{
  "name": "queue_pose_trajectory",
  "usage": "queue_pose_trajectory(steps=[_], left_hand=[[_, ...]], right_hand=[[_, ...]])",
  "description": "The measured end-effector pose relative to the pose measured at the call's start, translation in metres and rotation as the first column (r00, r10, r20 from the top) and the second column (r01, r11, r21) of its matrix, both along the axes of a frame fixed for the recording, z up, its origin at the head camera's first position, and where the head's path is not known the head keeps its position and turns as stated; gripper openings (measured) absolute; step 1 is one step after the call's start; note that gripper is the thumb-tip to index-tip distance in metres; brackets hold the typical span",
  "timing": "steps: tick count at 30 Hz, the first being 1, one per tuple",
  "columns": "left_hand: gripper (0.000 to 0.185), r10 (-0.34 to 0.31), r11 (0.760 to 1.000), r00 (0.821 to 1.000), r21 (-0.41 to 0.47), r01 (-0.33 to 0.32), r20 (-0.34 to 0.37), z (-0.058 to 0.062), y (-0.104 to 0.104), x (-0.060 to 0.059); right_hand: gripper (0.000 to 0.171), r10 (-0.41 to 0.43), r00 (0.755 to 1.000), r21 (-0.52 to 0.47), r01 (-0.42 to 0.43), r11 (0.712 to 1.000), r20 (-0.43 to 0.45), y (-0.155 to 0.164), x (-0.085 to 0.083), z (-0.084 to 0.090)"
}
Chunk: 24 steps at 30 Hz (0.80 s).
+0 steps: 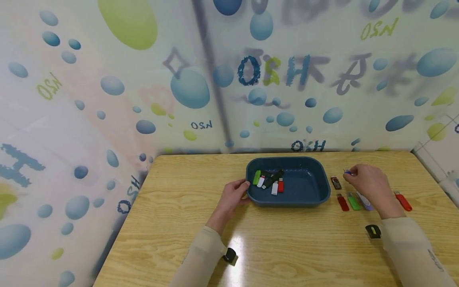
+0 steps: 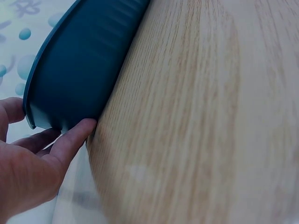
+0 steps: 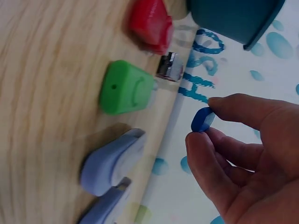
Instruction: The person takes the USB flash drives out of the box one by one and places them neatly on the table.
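My right hand [image 1: 369, 185] pinches a blue USB flash drive [image 3: 202, 120] between thumb and fingertips, above the right side of the table. Its metal plug points left in the head view. My left hand [image 1: 233, 195] grips the left end of a dark blue tray [image 2: 79, 65], thumb at the rim and fingers low against the wall. Inside the tray, at its left, lie a green flash drive [image 1: 257, 177], a red one [image 1: 281, 186], a black one [image 1: 274, 178] and white ones. Below the right hand are a green flash drive [image 3: 125, 88] and a lavender one [image 3: 112, 163].
Right of the tray, a black-and-red flash drive [image 1: 335, 182] and a dark red one [image 1: 342, 202] lie on the wooden table [image 1: 287, 243]. Another red flash drive [image 1: 404, 201] lies farther right. A patterned wall covering [image 1: 229, 111] rises behind the table's far edge.
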<state>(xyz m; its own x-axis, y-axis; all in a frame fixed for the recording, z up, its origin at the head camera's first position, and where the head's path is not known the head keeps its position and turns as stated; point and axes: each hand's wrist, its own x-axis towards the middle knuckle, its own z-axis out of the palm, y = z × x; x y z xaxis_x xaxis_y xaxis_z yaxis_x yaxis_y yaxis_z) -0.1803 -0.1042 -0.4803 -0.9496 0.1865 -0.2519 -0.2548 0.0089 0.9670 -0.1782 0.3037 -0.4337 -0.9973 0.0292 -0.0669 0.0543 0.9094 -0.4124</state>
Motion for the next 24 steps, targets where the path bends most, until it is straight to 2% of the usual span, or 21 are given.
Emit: queue_pose_trajectory(steps=[14, 24], left_hand=[[0.049, -0.009, 1.0, 1.0, 0.014, 0.01, -0.014, -0.002, -0.001, 0.0], [0.048, -0.005, 1.0, 1.0, 0.013, 0.005, -0.008, 0.0, 0.0, 0.001]], right_hand=[[0.029, -0.026, 0.998, 0.004, 0.026, 1.0, 0.05, -0.001, -0.005, -0.016], [0.041, -0.011, 0.992, -0.004, 0.012, 1.0, 0.123, 0.001, -0.007, -0.02]])
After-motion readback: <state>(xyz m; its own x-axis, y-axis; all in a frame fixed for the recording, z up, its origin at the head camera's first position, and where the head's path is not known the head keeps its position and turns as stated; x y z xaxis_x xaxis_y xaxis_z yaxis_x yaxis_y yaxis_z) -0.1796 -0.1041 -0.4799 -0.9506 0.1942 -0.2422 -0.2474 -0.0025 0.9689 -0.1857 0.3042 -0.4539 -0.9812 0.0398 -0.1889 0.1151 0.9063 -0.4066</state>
